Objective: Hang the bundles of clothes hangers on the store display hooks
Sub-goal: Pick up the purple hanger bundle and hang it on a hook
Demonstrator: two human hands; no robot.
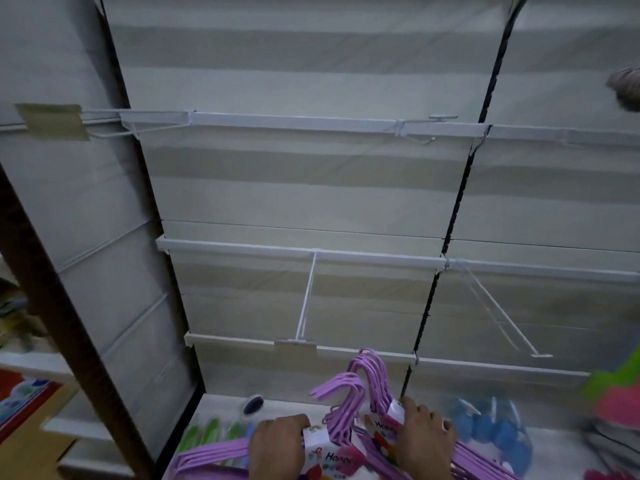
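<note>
We hold two bundles of purple plastic clothes hangers low over the shelf: our left hand (277, 441) grips the left bundle (332, 420) at its label, our right hand (427, 438) clasps the right bundle (372, 379). The long white wire display hook (306, 296) juts toward us directly above, its tip nearer the left hand.

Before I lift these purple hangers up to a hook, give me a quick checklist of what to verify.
1. Left hand grips the left bundle by its label: ok.
2. Right hand grips the right bundle by its label: ok.
3. Middle display hook bare: ok.
4. Right display hook bare: ok.
5. Hanger hooks in each bundle lined up: cannot tell.
6. Hook seated firmly on its rail: cannot tell.
</note>
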